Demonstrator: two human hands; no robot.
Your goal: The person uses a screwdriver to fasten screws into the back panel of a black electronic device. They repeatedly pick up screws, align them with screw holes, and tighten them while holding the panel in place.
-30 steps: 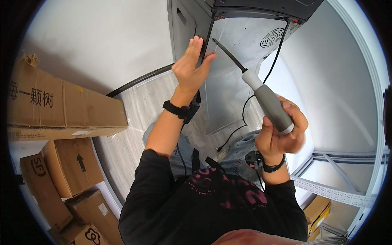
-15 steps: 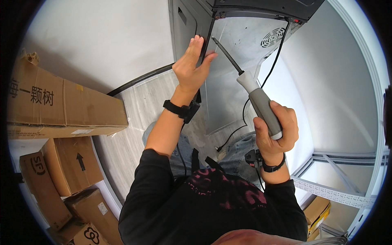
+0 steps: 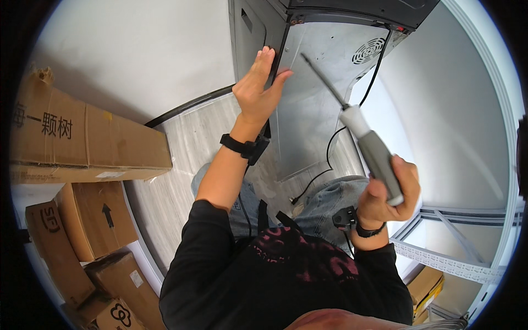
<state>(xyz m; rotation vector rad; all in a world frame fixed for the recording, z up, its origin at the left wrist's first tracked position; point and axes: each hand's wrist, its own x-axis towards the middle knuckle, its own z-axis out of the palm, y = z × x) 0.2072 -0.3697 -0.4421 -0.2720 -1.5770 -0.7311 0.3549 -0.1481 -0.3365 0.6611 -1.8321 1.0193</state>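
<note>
A tall appliance with a bare grey metal back panel (image 3: pixel 300 126) and a dark side panel (image 3: pixel 250 44) stands before me. Flat against the dark side near its corner rests my left hand (image 3: pixel 256 93), fingers stretched and thumb reaching over the edge onto the metal. My right hand (image 3: pixel 395 190) grips the lower handle of a screwdriver (image 3: pixel 374 157) with a grey and white handle. Its long shaft points up and left, the tip apart from a small screw or hole (image 3: pixel 287 50) near the panel's edge. A round vent (image 3: pixel 367 51) sits at the panel's upper right.
A black power cord (image 3: pixel 329 151) hangs from the appliance to its plug (image 3: pixel 294 200) on the wood-look floor. Cardboard boxes (image 3: pixel 110 137) are stacked at the left. At the lower right stands a white metal rack (image 3: pixel 445 256) with a yellow-marked box (image 3: pixel 426 289).
My right hand has drawn the screwdriver back, to the right and slightly down, so its tip has left the area of the screw or hole. My left hand stays in place.
</note>
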